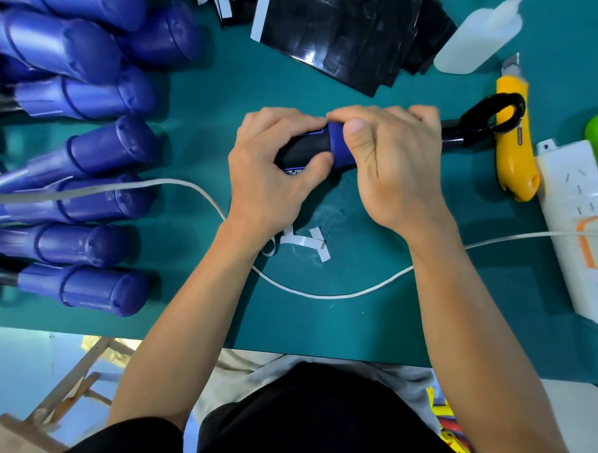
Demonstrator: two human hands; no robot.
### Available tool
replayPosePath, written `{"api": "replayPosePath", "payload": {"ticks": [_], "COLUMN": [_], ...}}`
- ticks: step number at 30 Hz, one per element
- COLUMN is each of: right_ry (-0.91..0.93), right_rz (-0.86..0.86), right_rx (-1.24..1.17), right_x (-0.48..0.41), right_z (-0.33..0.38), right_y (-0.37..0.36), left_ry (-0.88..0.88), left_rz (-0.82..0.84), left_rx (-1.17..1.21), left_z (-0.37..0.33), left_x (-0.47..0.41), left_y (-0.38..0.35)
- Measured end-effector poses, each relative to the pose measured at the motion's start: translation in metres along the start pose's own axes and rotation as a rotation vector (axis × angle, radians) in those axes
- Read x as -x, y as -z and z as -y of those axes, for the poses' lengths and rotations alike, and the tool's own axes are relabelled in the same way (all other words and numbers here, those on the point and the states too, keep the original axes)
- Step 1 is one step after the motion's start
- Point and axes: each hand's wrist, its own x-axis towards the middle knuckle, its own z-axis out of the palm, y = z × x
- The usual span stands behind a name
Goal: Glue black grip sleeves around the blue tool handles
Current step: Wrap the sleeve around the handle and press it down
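Black sleeve (300, 151) sits on the blue handle (337, 145) at the middle of the bench (362, 325). The left hand (272, 169) curls round the sleeve, thumb pressing it. The right hand (395, 162) clamps the bare blue part toward 3 o'clock. Best to press evenly along the seam, keeping the edges square and not twisting.

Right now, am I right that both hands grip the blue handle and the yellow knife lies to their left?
Not quite: in the head view the yellow knife lies to their right, beside the power strip; left hand and right hand do grip the blue handle.
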Motion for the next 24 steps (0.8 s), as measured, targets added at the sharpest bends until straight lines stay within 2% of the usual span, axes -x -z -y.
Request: {"api": "replayPosePath", "payload": {"ticks": [5, 8, 12, 16, 21, 24], "right_ry": [0.056, 0.055, 0.079, 0.106, 0.106, 0.088], "right_rz": [0.028, -0.015, -0.008, -0.007, -0.085, -0.099], "right_rx": [-0.029, -0.044, 0.248, 0.204, 0.163, 0.191], "right_x": [0.0, 0.006, 0.01, 0.013, 0.024, 0.03], "right_z": [-0.005, -0.009, -0.008, -0.009, 0.014, 0.03], "right_y": [0.004, 0.009, 0.007, 0.008, 0.007, 0.006], "left_ry": [0.016, 0.032, 0.132, 0.216, 0.371, 0.418], "left_rz": [0.028, 0.063, 0.051, -0.019, 0.137, 0.184], "left_rx": [0.01, 0.119, 0.219, 0.49, 0.991, 1.141], "left_z": [0.002, 0.007, 0.004, 0.001, -0.004, -0.008], "left_x": [0.001, -0.001, -0.001, -0.001, 0.0, 0.0], "left_y": [0.001, 0.006, 0.005, 0.012, 0.014, 0.017]}}
